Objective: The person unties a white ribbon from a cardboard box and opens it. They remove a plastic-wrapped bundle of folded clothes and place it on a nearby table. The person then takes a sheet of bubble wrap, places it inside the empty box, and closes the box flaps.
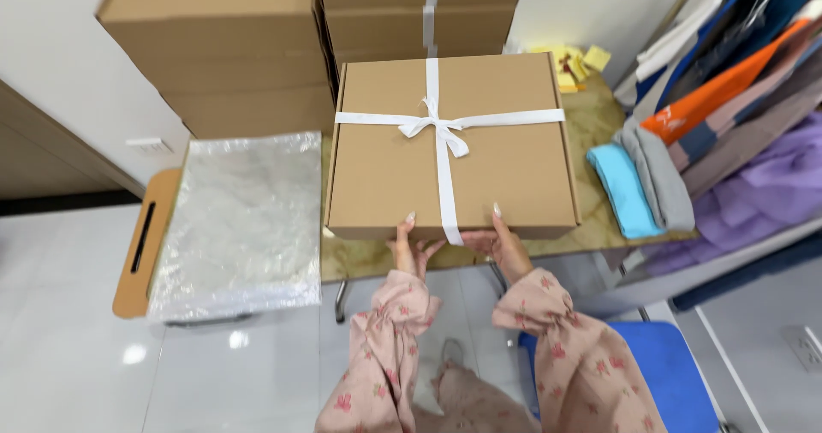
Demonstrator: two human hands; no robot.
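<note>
One flat brown cardboard box point(452, 146), tied with a white ribbon point(443, 129), lies on the counter point(599, 116). The left hand point(413, 249) and the right hand point(505, 243) grip its near edge, fingertips curled over the top. Left of the left hand lies a stack of clear plastic bags point(240, 219); right of the right hand, folded cloths point(642, 185).

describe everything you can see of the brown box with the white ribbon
The cardboard box is flat, brown and closed, lying level on the marble-look table. A white ribbon crosses it both ways, tied in a bow near the top middle. The left hand and right hand hold its near edge, either side of the ribbon.
</note>
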